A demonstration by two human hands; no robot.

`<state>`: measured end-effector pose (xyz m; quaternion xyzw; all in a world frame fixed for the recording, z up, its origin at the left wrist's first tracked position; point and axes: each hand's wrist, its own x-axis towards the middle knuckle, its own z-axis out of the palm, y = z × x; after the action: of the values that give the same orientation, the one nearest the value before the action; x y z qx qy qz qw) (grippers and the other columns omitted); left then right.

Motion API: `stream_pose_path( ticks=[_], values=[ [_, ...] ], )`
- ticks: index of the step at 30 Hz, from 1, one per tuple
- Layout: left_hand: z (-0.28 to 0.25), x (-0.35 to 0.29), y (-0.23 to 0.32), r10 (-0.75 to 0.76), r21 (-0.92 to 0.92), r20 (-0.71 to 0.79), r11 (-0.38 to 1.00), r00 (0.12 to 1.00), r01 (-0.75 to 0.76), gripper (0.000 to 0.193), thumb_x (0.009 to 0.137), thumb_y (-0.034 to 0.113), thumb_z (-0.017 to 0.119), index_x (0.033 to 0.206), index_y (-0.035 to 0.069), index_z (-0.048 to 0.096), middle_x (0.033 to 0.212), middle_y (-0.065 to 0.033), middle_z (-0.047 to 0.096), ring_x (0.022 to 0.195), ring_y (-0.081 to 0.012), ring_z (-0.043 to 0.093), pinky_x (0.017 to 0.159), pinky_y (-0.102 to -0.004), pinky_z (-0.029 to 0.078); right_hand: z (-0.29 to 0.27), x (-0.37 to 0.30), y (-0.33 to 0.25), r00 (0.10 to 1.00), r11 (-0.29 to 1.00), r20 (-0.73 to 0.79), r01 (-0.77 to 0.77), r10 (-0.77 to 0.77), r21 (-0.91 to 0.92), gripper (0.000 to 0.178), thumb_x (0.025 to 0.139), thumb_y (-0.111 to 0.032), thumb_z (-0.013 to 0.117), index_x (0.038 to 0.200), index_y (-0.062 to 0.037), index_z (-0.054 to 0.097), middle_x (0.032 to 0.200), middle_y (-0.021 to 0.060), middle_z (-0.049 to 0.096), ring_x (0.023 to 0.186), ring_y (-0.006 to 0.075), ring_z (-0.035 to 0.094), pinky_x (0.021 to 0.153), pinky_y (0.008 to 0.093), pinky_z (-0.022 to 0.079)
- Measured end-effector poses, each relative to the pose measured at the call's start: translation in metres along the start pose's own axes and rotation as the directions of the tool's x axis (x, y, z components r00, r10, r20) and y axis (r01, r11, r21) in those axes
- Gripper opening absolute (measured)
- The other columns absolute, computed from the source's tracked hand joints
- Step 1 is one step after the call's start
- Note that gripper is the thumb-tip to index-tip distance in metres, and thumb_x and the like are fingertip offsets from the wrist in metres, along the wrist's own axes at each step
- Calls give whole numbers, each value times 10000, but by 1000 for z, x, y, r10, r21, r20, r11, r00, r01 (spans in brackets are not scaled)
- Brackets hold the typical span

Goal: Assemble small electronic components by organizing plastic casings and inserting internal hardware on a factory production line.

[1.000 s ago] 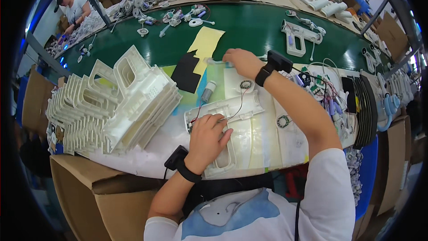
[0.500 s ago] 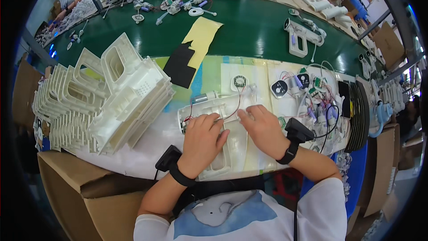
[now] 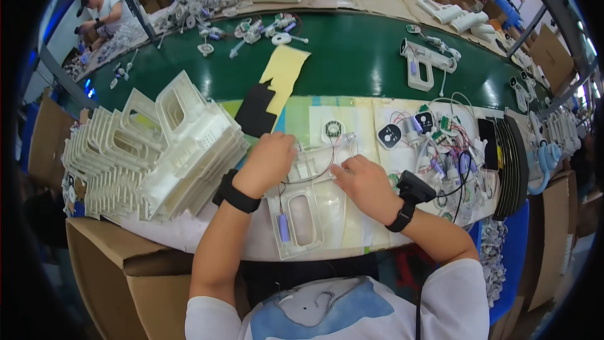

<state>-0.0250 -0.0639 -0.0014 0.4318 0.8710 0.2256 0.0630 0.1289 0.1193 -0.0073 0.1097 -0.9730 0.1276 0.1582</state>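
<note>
A white plastic housing shell [image 3: 318, 237] lies open side up before me, its loop handle toward my body. In the handle sits a small purple cylinder [image 3: 283, 228]. My left hand [image 3: 267, 164] is closed over the shell's upper left end, its fingertips and whatever they grip hidden. At the shell's right side, my right hand [image 3: 363, 186] has its fingers bent together, what they hold too small to make out. Thin wires [image 3: 308, 181] arc across the shell between both hands. A round part with a green ring [image 3: 333, 131] lies just beyond.
Stacked white shells [image 3: 189, 151] stand at left. Black [image 3: 257, 110] and yellow sheets [image 3: 287, 69] lie beyond my left hand. Wired components [image 3: 450, 151] heap at right beside dark curved strips [image 3: 508, 164]. A green belt [image 3: 346, 44] carries parts; a person [image 3: 110, 9] works far left.
My left hand has moved up and left to the shell's far end, uncovering the handle and purple cylinder. My right hand has shifted slightly down and stays by the shell's right side.
</note>
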Motion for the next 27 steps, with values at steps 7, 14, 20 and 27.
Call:
stream_pose_path(
  ticks=[7, 14, 20, 27],
  values=[
    [-11, -6, -1, -54, -380, -95, 925, 994, 14, 341, 736, 74, 721, 1063, 14, 645, 891, -165, 616, 898, -327, 583, 771, -373, 482, 2, -2, 3, 998, 1000, -65, -6, 5, -9, 256, 781, -136, 663, 1027, -64, 659, 826, 67, 563, 814, 231, 571, 656, 341, 493],
    [0, -35, 26, 63, 26, -331, 998, 942, -58, 394, 638, 127, 823, 999, 40, 692, 936, -115, 577, 822, -263, 580, 690, -343, 493, 4, 5, 13, 997, 1000, -71, 9, -7, 21, 256, 791, -130, 646, 1033, -50, 660, 830, 68, 564, 812, 232, 567, 664, 340, 492],
    [2, -55, 33, 112, 190, -292, 980, 950, -57, 307, 762, 115, 684, 1066, 77, 675, 873, -144, 563, 804, -307, 532, 708, -399, 439, 2, 2, 11, 998, 1000, -59, 13, -13, -7, 253, 793, -126, 639, 1033, -51, 660, 794, 72, 558, 796, 246, 569, 664, 344, 490],
    [8, -60, 30, 108, 288, -191, 956, 976, -50, 302, 801, 100, 613, 1099, 74, 653, 835, -75, 563, 783, -255, 568, 788, -388, 445, 1, 3, 12, 998, 998, -48, 38, -35, 49, 288, 786, -109, 571, 1060, -38, 627, 801, 86, 526, 802, 261, 550, 663, 371, 478]
  ],
)
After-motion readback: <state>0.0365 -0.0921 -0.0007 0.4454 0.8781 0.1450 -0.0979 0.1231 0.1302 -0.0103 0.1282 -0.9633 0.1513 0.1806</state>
